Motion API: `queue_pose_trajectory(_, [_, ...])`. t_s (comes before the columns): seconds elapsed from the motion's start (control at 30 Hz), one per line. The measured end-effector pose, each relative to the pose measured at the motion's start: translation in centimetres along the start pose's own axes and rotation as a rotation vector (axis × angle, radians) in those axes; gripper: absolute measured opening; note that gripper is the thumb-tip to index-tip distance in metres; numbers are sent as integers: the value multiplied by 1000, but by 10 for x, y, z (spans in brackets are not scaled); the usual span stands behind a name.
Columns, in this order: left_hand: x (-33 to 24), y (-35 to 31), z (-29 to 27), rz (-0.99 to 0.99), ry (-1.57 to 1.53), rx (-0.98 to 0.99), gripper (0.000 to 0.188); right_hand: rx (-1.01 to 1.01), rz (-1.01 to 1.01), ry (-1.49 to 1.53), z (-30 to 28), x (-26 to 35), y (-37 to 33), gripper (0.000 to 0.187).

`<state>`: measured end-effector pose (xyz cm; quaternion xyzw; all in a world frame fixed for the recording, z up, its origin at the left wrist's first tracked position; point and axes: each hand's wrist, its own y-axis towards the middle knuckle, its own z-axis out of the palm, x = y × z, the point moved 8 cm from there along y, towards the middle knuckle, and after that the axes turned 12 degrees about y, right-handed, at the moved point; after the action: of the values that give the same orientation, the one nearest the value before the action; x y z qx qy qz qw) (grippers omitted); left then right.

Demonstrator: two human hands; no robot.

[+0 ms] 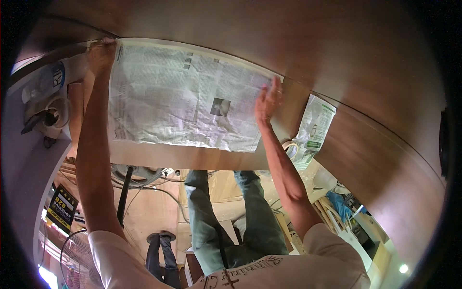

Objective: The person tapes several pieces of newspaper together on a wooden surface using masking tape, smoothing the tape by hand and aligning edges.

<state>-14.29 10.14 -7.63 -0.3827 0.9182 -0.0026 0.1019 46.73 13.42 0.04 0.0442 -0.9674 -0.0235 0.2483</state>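
Note:
A wide newspaper sheet (163,91) lies spread over a brown wood-look board, slightly creased. A pale strip (202,49), tape-like, runs along its far edge, by the seam with the brown panel beyond. At the sheet's far left corner my left hand (101,57) is closed; what its fingers grip is hidden. My right hand (269,102) lies over the sheet's right end, fingers stretched toward the far right corner and a little blurred. A roll of tape (290,148) rests right of my right forearm, beside a folded printed paper (317,123).
On the left ledge are a clear bottle (44,86) and a cup-like container (57,115) with a dark tool. Below stand a black adhesive package (61,208) and a fan (79,260). Cables (178,202) cross the floor. Another person's legs (161,260) show beyond; wood pieces (332,212) lean right.

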Motion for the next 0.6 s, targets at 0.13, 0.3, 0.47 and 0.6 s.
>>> queue_pose_trajectory(0.13, [43,28,-14,54,80,-59,43,-63,-13,-37,-5,6,1,53])
queue_pose_trajectory(0.3, [70,34,-32,150,177,-153,42,53,-87,-114,24,41,-7,55])
queue_pose_trajectory(0.47, [-15,-18,-60,197,-32,-149,25,119,-282,-150,50,91,-2,58])
queue_pose_trajectory(0.6, [-13,-16,-49,66,-57,-153,20,241,-393,-16,95,173,-5,60])
